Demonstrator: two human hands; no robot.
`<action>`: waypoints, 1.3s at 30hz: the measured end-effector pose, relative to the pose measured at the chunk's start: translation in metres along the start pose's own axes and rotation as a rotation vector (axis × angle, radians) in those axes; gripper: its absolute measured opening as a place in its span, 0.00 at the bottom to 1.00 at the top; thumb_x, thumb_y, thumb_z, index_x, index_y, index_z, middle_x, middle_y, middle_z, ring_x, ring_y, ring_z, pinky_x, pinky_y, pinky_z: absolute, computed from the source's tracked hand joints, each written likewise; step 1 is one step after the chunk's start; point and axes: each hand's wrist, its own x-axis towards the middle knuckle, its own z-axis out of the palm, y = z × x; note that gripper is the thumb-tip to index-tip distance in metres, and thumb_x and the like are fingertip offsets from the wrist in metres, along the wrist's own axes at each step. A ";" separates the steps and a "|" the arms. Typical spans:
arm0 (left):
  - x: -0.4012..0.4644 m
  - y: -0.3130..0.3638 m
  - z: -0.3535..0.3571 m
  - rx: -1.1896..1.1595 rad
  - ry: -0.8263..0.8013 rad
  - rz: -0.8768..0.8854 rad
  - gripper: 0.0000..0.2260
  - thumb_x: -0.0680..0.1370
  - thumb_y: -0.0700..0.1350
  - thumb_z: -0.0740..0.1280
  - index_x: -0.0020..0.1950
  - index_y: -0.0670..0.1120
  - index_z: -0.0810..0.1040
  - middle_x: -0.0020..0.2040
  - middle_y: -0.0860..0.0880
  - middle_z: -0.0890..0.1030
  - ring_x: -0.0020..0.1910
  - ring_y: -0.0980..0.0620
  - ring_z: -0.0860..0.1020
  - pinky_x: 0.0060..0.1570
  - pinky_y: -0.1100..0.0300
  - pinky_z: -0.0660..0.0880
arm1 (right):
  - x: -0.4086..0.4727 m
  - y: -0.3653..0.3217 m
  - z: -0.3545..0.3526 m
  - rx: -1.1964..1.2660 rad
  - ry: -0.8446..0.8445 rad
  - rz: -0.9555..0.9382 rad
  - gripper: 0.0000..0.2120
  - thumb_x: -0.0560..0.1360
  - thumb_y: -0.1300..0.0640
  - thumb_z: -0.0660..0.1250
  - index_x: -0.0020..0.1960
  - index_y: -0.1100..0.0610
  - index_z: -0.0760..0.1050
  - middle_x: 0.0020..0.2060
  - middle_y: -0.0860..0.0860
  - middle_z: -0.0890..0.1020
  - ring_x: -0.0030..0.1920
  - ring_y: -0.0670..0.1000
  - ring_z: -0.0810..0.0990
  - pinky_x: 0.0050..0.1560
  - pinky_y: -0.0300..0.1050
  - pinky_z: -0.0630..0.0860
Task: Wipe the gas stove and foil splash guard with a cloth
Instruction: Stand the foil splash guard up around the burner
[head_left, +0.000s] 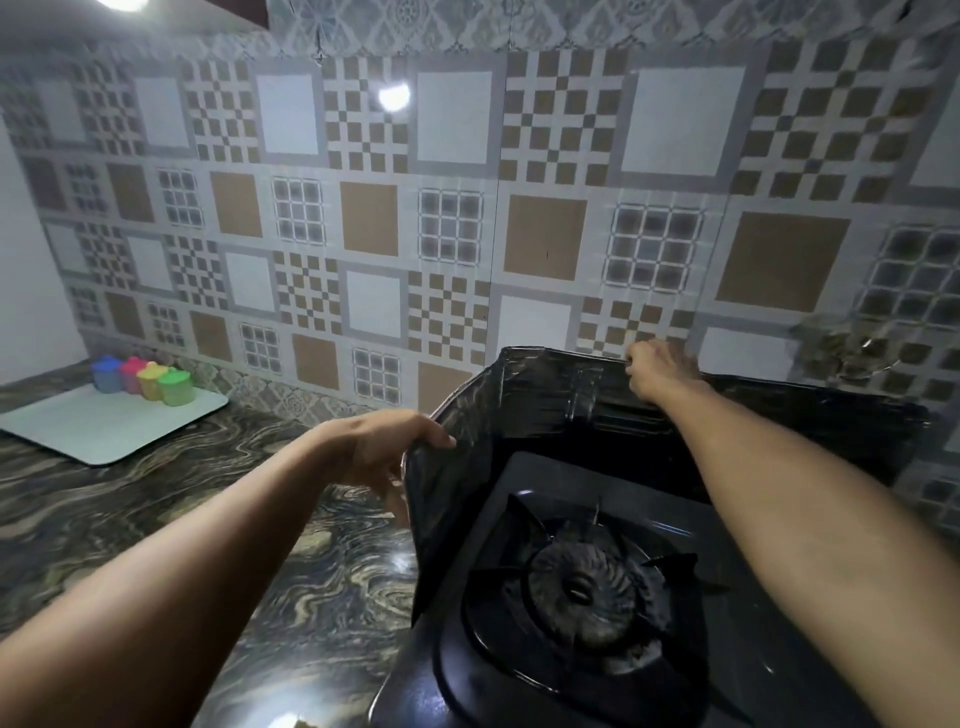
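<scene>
Both hands are on the foil splash guard (519, 410), the dark, crinkled sheet that stands around the back and left side of the gas stove (582, 587). Left hand (382, 449) curls over the guard's upper left edge, thumb on the inner face and fingers down the outer side, so it grips the foil. Right hand (657, 369), further along, reaches over the guard's top rim at the back; its fingers fold over that edge, though how firmly they pinch it cannot be told. No cloth shows in either hand or anywhere on the tabletop (182, 519), so the wiping itself does not seem to be under way; the step looks like steadying or repositioning the guard.

To do this well, the person should probably hold the thin foil lightly at both edges and move them together, since it likely creases or tears if one side is pulled alone. The base should stay clear of the burner (582, 592) in the middle of the stove.

At far left, a pale tray (78, 431) lies on the marbled tabletop near the wall and carries four small lidded containers (143, 380), blue, pink, yellow and green, standing close together. Their contents cannot be seen.
</scene>
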 end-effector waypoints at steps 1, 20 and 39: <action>0.003 0.002 0.000 0.000 0.032 0.012 0.14 0.76 0.45 0.65 0.52 0.36 0.80 0.40 0.39 0.84 0.35 0.42 0.83 0.29 0.50 0.79 | 0.001 0.000 0.002 0.022 0.016 -0.022 0.12 0.75 0.67 0.62 0.51 0.54 0.77 0.51 0.55 0.81 0.44 0.56 0.77 0.52 0.51 0.75; -0.006 0.024 0.015 0.140 0.079 0.004 0.14 0.74 0.38 0.59 0.52 0.31 0.79 0.49 0.32 0.82 0.40 0.36 0.82 0.31 0.50 0.80 | -0.003 -0.005 -0.002 0.134 -0.056 -0.097 0.16 0.77 0.60 0.66 0.64 0.52 0.75 0.56 0.57 0.80 0.51 0.58 0.79 0.50 0.51 0.77; 0.006 0.021 -0.002 0.228 0.412 0.186 0.19 0.71 0.56 0.72 0.52 0.42 0.81 0.50 0.45 0.80 0.44 0.51 0.78 0.36 0.62 0.71 | -0.013 0.043 -0.012 0.001 -0.009 -0.018 0.24 0.71 0.64 0.68 0.66 0.53 0.72 0.60 0.56 0.77 0.56 0.59 0.77 0.50 0.49 0.74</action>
